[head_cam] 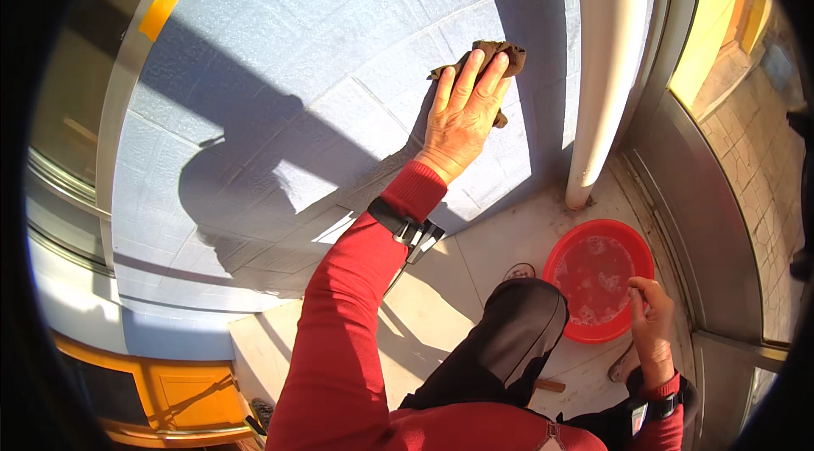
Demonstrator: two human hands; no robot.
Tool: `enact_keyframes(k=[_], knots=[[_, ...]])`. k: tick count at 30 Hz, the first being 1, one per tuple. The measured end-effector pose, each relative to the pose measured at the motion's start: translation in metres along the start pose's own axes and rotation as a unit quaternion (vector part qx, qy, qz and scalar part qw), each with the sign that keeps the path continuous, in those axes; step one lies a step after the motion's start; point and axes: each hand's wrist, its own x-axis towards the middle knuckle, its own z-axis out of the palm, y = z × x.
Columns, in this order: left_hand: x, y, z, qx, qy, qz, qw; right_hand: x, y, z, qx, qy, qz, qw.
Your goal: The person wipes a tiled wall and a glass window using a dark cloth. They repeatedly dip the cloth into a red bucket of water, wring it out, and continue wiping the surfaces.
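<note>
My left hand presses a crumpled dark brown cloth flat against a pale blue, tile-patterned wall. The fingers lie spread over the cloth, and part of it hangs out below the palm. To the right and lower down, my right hand is raised beside the rim of a red plastic basin. Its fingers are curled with thumb and forefinger tips close together, and nothing shows in them. Soapy water with patches of foam fills the basin, which stands on the floor.
A white vertical pipe meets the floor behind the basin. Metal framing runs along the right, and a window frame borders the wall at left. An orange cabinet-like panel is at lower left. A small wooden piece lies near my knee.
</note>
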Motion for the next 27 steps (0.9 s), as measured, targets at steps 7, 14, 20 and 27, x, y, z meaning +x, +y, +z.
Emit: enact_keyframes(k=[7,14,20,27], knots=[[-0.117,-0.053,-0.077,0.098,-0.031,0.117,0.988,-0.022,0.017,0.001,0.013,-0.008,-0.023,1.000],[-0.036,-0.165,-0.186,0.159,0.215,-0.222,0.938,-0.024,0.023,-0.010,-0.003,0.032,-0.064,0.997],[0.085,-0.110,-0.168,0.104,0.230,-0.130,0.959,-0.025,0.037,0.000,-0.021,0.035,-0.084,0.996],[0.131,-0.106,-0.153,0.085,0.162,-0.067,0.981,-0.022,0.037,-0.003,-0.018,0.056,-0.117,0.991]])
